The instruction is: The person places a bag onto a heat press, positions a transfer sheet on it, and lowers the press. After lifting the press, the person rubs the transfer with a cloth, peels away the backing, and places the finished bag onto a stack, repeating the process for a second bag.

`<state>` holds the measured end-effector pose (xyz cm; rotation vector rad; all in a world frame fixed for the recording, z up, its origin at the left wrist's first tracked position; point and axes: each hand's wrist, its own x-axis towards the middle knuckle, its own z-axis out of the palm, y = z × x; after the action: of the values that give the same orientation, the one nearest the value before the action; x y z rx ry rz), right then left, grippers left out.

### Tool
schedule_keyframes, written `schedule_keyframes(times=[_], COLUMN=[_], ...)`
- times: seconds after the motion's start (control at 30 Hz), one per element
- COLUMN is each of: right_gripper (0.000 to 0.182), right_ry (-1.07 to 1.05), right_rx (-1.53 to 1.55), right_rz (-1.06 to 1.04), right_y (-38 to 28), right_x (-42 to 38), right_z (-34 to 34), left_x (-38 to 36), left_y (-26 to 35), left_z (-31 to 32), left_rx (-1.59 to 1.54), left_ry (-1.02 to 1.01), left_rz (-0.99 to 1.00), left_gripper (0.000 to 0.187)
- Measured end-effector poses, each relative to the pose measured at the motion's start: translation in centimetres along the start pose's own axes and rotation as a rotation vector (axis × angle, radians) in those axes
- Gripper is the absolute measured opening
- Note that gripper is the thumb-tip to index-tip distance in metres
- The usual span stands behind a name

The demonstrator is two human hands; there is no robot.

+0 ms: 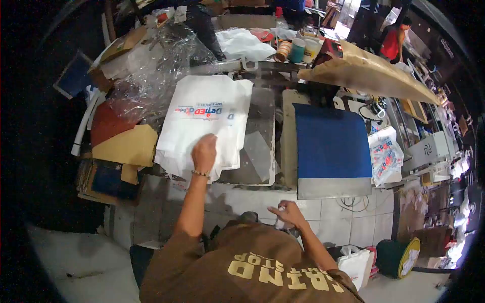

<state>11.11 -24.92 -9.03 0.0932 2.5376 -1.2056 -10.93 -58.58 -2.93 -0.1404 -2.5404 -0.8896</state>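
A pile of white printed bags (179, 131) with blue and red lettering lies on a grey board (260, 121). My left hand (204, 153), with a beaded bracelet at the wrist, is on the near part of the top bag, its fingers closed on the material. My right hand (290, 214) is held low near my body, off the table edge. Its fingers are curled round a small white thing (280, 221), too small to name. To the right of the pile is a blue panel (332, 141) with a grey strip along its near edge.
Clear plastic wrap (151, 83) and cardboard (126, 146) crowd the left. Jars (297, 50) and a white plastic bundle (245, 45) stand behind. A brown-covered board (369, 70) juts in at upper right, above more printed bags (385, 154). A person in red (391, 43) is far right.
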Motion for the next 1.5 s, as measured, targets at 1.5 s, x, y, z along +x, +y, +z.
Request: schedule_keyframes(times=[1.5], right_gripper=[0.029], right_ry=[0.664], right_rx=[0.576], right_rz=[0.178], right_y=[20.6], right_x=[-5.8], right_z=[-25.8], left_x=[-3.2], left_y=[25.6], left_z=[24.6], left_rx=[-0.251], left_ry=[-0.153], left_rz=[-0.061], left_gripper=[0.072])
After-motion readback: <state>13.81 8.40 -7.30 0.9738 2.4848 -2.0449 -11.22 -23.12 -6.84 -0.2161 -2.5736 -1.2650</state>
